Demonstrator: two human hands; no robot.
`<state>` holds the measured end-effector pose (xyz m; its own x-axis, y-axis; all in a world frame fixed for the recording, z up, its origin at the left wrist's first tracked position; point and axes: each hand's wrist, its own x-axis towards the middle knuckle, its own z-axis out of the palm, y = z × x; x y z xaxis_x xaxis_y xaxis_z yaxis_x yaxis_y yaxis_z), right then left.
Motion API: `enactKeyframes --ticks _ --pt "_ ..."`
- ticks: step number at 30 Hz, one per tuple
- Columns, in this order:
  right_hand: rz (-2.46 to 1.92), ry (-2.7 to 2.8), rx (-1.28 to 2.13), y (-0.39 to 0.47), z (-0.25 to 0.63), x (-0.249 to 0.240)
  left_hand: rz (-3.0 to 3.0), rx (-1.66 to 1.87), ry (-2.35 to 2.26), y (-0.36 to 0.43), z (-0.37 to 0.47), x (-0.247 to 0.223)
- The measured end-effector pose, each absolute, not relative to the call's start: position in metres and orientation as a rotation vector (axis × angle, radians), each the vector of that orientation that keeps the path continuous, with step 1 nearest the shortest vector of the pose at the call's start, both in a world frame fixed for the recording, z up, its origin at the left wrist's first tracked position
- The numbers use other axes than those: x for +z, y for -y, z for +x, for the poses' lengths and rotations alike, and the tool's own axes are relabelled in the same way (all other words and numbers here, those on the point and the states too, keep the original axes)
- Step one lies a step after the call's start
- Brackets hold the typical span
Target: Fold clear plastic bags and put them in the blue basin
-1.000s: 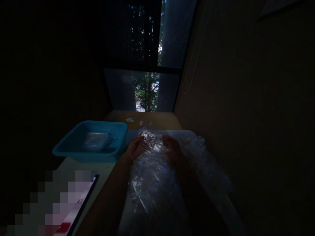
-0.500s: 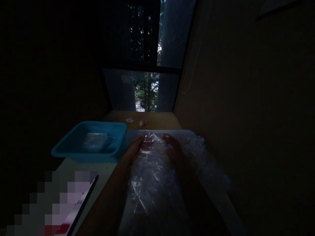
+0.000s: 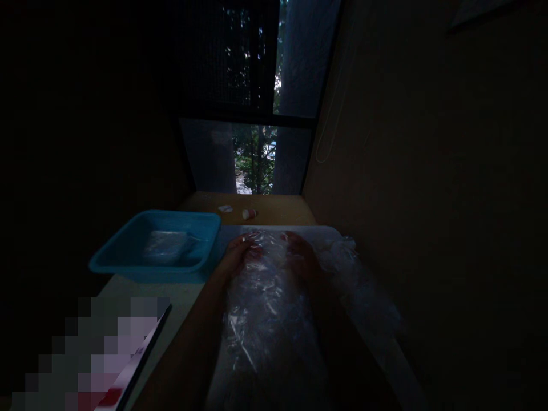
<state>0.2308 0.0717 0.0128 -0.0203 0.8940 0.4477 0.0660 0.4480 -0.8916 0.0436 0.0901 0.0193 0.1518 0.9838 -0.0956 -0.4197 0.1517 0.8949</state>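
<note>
Crinkled clear plastic bags lie in a heap straight ahead of me, running toward the bottom edge. At the heap's far end, my left hand is closed on the left side of a clear plastic bag. My right hand grips the same bag's right side, its fingers curled in and partly hidden in the dark. Something reddish shows dimly through the film by the left fingers; I cannot make out what it is.
Left of my hands stands a blue plastic basin holding a clear-wrapped packet. More plastic film spreads to the right near the wall. A small roll and a white scrap lie on the window ledge. A dark-edged board sits lower left.
The film between my hands has shifted and looks more bunched, with its glints in other places. My fingers have moved slightly; both arms stay where they were.
</note>
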Motion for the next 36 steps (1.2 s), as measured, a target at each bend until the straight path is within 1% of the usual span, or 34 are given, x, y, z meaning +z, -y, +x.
enactKeyframes --ticks 12,15,24,30,33,36 --pt "-0.834 1.499 0.758 -0.069 0.237 0.021 0.936 1.199 -0.875 -0.087 0.043 0.024" --pt "-0.85 1.367 0.842 -0.075 0.236 0.015 0.916 1.217 -0.876 -0.087 0.043 0.024" --pt "-0.763 0.946 1.279 -0.085 0.227 0.002 0.886 1.27 -0.899 -0.089 0.043 0.02" --pt "-0.83 0.877 1.227 -0.083 0.228 0.006 0.848 1.278 -0.77 -0.088 0.043 0.026" --pt "-0.899 1.041 1.144 -0.079 0.229 0.008 0.824 1.256 -0.78 -0.088 0.044 0.027" --pt "-0.924 1.264 0.971 -0.075 0.235 0.01 0.838 1.251 -0.816 -0.089 0.045 0.026"
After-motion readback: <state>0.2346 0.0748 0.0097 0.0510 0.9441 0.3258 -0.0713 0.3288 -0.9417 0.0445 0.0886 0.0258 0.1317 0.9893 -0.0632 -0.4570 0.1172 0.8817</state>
